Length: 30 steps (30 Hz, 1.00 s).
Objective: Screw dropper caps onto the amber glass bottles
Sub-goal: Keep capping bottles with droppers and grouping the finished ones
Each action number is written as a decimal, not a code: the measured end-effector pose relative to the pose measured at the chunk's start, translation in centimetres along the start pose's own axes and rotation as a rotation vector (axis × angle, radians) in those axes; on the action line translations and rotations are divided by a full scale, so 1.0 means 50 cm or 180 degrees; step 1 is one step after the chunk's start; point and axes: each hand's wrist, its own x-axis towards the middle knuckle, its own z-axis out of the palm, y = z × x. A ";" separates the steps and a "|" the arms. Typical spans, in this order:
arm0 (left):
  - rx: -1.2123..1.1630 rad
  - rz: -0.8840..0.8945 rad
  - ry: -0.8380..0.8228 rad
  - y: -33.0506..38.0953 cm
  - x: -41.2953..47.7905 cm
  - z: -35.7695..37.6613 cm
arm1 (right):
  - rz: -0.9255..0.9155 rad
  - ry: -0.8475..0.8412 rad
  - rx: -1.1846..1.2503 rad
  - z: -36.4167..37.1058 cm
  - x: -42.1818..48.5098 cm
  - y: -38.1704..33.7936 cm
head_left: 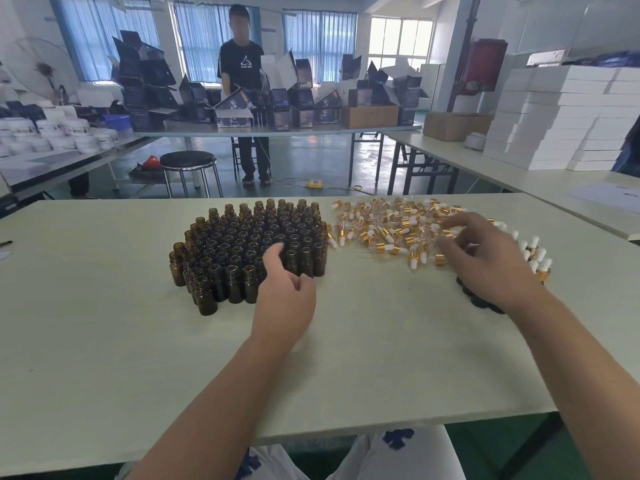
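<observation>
Amber glass beneath its thumb, the left hand (285, 296) curled at the small open-necked amber glass bottles (242, 244); grip unclear. Right hand (485, 258), fingers apart, hovered over gold-collared white-bulbed dropper caps (391, 230) heaped alongside, toward the far edge of the pale desk (346, 358), likely to pick 1.

Uncapped amber bottles (249, 244) stood clustered on the pale table (104, 341), the left hand (287, 299) touching the cluster's near edge with its thumb. The right hand (485, 258), fingers spread, hovered over the loose pile of dropper caps (388, 223) just beside.
</observation>
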 end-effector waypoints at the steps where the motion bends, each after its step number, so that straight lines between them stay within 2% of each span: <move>1: -0.0099 -0.0078 0.0132 0.003 0.001 -0.003 | 0.0055 -0.0205 -0.0127 0.018 0.013 -0.003; 6: -0.0656 -0.0597 0.0560 0.017 0.004 -0.010 | 0.0788 -0.0882 -0.0931 0.102 0.071 0.007; 11: -0.0977 -0.0911 0.0638 0.017 0.011 -0.005 | 0.1408 -0.0964 -0.1198 0.140 0.091 0.025; 14: -0.1010 -0.0996 0.0582 0.016 0.012 -0.002 | 0.1400 -0.1064 -0.1160 0.153 0.080 0.041; 24: -0.1080 -0.0908 0.0503 0.014 0.012 -0.002 | 0.1524 -0.0884 -0.1284 0.165 0.066 0.052; 30: -0.1133 -0.0904 0.0528 0.010 0.013 0.001 | 0.0997 -0.0772 -0.1492 0.174 0.072 0.066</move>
